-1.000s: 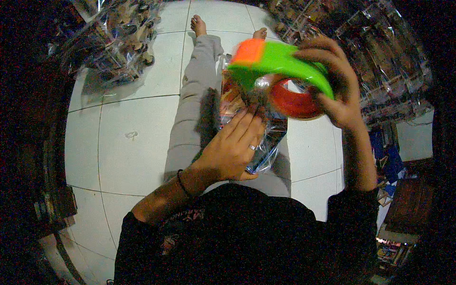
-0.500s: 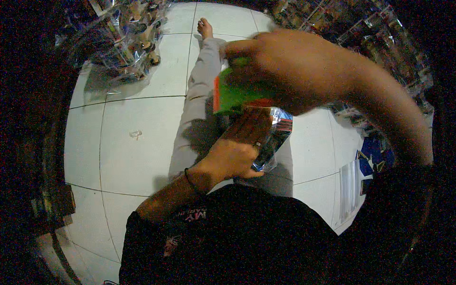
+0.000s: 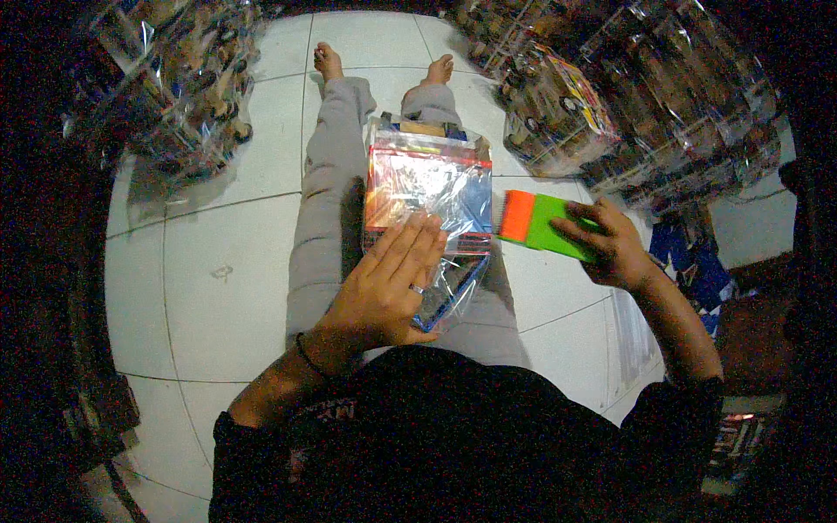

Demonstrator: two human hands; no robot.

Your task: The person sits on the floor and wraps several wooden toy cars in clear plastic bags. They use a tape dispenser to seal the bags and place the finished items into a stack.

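Your left hand (image 3: 384, 292) lies flat, fingers spread, pressing the clear plastic bag w/ red-blue printed card inside (image 3: 429, 196) onto your lap. Your right hand (image 3: 610, 244) is closed round the green-and-orange plastic tape dispenser (image 3: 536, 222), held just beside the bag's right edge, not touching it as far as I can tell. Bag sits across your grey-trousered legs (image 3: 327, 183), stretched out on the white tiled floor (image 3: 200, 261). Progress, my guess: bag's packed and held down; can't tell if tape's on yet, so sealing looks partly done at best. Around you: heaps of cellophane-wrapped goods upper left (image 3: 174, 78) and upper right (image 3: 628, 96), blue packets (image 3: 693, 266) by your right arm. Right-hand pile is near the dispenser, elbow room there looks tight.
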